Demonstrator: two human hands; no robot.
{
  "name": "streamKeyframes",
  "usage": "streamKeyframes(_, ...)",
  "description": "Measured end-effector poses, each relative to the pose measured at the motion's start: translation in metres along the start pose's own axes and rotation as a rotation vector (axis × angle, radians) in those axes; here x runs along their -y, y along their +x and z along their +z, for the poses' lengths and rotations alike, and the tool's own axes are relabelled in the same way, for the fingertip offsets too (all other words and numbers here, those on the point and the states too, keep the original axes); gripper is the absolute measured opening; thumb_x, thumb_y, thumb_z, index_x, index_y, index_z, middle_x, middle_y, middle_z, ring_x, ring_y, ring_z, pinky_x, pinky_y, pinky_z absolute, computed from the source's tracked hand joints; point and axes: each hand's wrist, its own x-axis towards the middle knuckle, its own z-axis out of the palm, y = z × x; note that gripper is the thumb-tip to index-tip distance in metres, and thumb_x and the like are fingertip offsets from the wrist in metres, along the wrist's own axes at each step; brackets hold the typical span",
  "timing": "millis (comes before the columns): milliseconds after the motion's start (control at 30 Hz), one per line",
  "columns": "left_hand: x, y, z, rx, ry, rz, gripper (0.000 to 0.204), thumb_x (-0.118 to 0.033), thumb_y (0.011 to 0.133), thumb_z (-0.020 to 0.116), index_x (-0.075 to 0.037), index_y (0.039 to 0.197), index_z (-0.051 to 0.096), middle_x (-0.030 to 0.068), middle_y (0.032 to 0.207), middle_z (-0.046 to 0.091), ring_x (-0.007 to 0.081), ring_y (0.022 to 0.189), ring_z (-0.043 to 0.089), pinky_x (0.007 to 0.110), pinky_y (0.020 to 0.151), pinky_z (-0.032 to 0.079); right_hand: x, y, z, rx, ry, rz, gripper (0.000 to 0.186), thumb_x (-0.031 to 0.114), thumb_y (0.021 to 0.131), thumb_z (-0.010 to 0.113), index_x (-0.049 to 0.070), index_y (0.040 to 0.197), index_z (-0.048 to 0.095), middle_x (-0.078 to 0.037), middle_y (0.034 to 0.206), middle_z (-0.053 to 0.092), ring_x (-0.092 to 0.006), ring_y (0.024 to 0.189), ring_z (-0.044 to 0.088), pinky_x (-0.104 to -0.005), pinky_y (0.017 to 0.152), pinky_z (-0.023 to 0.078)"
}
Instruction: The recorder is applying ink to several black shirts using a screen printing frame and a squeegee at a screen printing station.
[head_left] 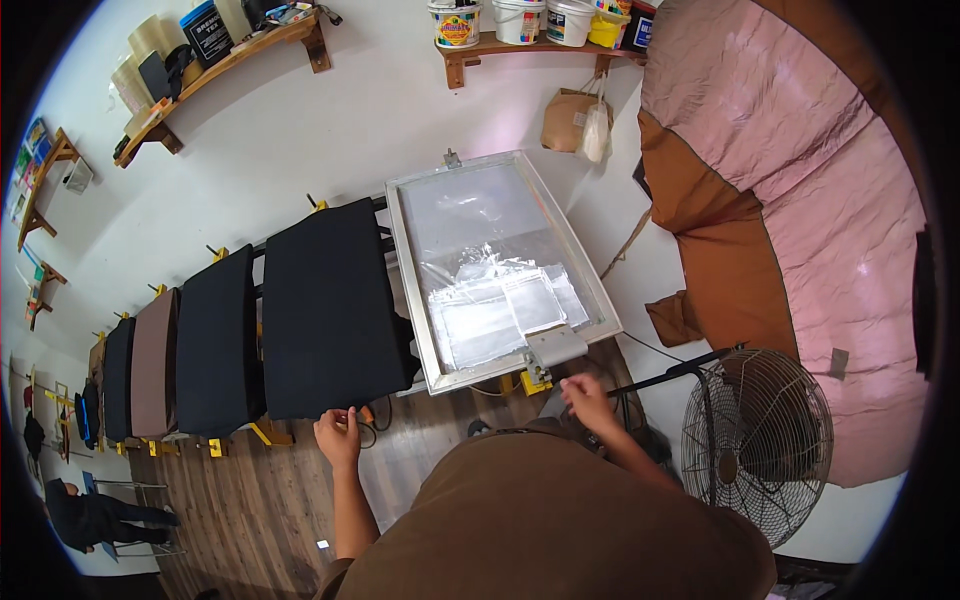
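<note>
Presently | hands, left (338, 437) and right (592, 403), curled, hold unclear | matte-black cloth (325, 310) | glossy metal-framed screen (485, 265)

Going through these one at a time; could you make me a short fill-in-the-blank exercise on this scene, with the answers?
1. The left hand is at the near edge of a board covered in ____ cloth.
2. The framed screen is on the ____ side of that board.
3. To the right of the right hand stands a round, wire-caged ____.
4. White tubs stand on a wooden ____ on the wall.

Missing words: black; right; fan; shelf.
</note>
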Motion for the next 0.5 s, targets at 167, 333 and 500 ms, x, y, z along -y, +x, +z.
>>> streamKeyframes(167,-0.01,-0.002,0.005,-0.073,0.048,0.044,0.027,-0.023,0.083,0.077,-0.008,0.069,0.06,0.0055,0.069,0.06,0.0269,0.069,0.054,0.039,0.071,0.042,-0.01,0.003,0.023,0.48,0.526,0.579,0.048,0.049,0.101,0.053,0.005,0.119,0.059,-0.008,0.101,0.072,-0.0156,0.078,0.065,-0.0301,0.071,0.054)
streamKeyframes(333,-0.003,-0.004,0.003,-0.052,0.083,0.103,0.027,-0.022,0.082,0.076,-0.008,0.067,0.059,0.005,0.067,0.058,0.0266,0.067,0.053,0.039,0.07,0.041,-0.008,0.016,0.032,0.486,0.693,0.551,0.046,0.045,0.101,0.055,0.002,0.115,0.057,-0.013,0.105,0.072,-0.0179,0.083,0.067,-0.0297,0.072,0.054)
streamKeyframes(500,-0.005,-0.002,0.007,-0.072,0.055,0.09,0.031,-0.023,0.082,0.076,-0.008,0.064,0.057,0.0051,0.065,0.058,0.0266,0.064,0.052,0.038,0.069,0.04,-0.001,0.017,0.034,0.459,0.668,0.569,0.039,0.041,0.098,0.058,0.003,0.107,0.057,-0.016,0.099,0.073,-0.0187,0.081,0.069,-0.0297,0.07,0.055)
